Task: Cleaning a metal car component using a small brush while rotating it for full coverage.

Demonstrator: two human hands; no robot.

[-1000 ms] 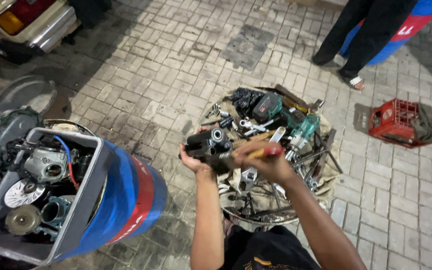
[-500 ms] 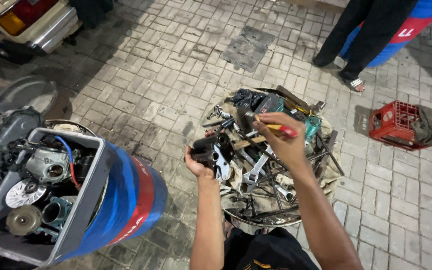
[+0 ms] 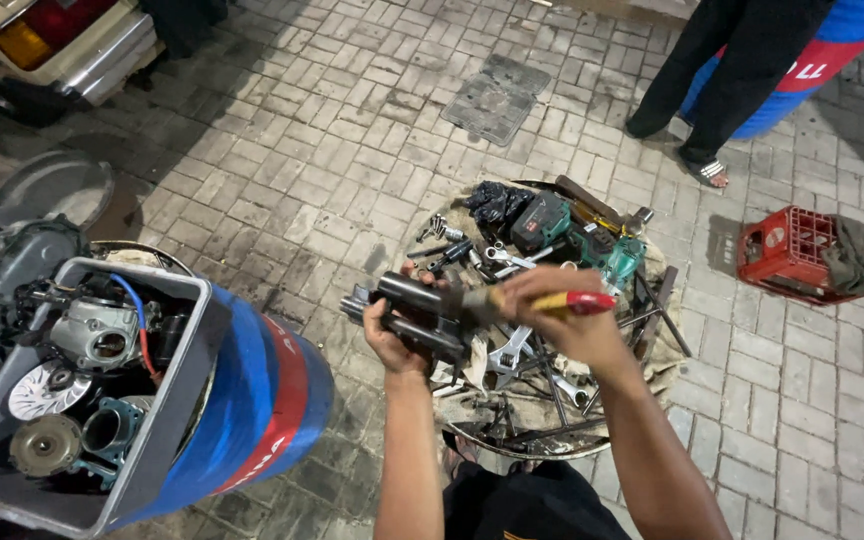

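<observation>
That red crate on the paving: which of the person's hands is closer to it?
Right. The right hand, gripping a red-handled tool, is on the red crate's side; the left hand, holding a dark metal part, is farther away.

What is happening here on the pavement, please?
A person holds a dark metal engine part in the left hand and a red-and-yellow handled tool in the right hand, its tip at the part. Below lies a round tray of tools with wrenches and a green power tool. To the left, a grey bin with engine pieces rests on a blue drum.
</observation>
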